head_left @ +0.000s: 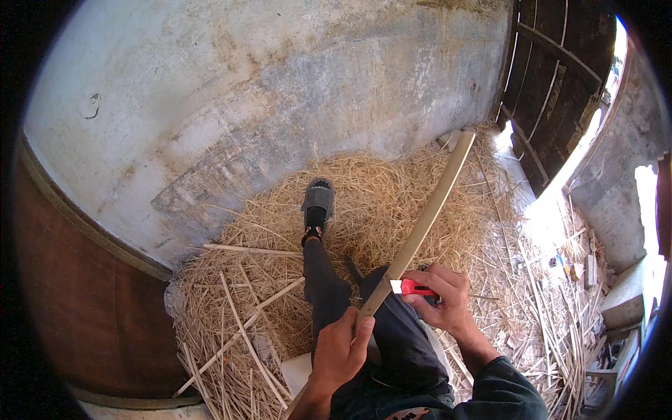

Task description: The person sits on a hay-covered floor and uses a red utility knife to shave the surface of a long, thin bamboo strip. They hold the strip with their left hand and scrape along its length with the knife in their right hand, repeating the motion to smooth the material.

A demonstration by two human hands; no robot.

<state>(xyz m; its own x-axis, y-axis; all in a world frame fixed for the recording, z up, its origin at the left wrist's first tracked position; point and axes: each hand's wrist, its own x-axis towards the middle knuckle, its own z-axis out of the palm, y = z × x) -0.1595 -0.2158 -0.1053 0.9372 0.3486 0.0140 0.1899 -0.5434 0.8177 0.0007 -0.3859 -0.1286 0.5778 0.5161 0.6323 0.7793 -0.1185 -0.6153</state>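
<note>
A long, flat bamboo strip (428, 222) slants from my lap up toward the far right, its far end raised over the straw. My left hand (341, 350) is closed around the strip's near part, above my dark-trousered legs (409, 350). In my right hand (446, 297) is a red utility knife (414, 287), gripped between thumb and fingers. Its short blade meets the strip just beyond my left hand, at about knee height. How deep the edge sits in the bamboo is too small to tell.
Loose straw and shavings (378, 189) cover the floor. Thin bamboo sticks (241, 336) lie crossed at the left. My foot wears a dark sandal (319, 194). A stained wall (315, 84) stands ahead, a dark wooden door (560, 77) at far right, brown cloth (91, 301) at left.
</note>
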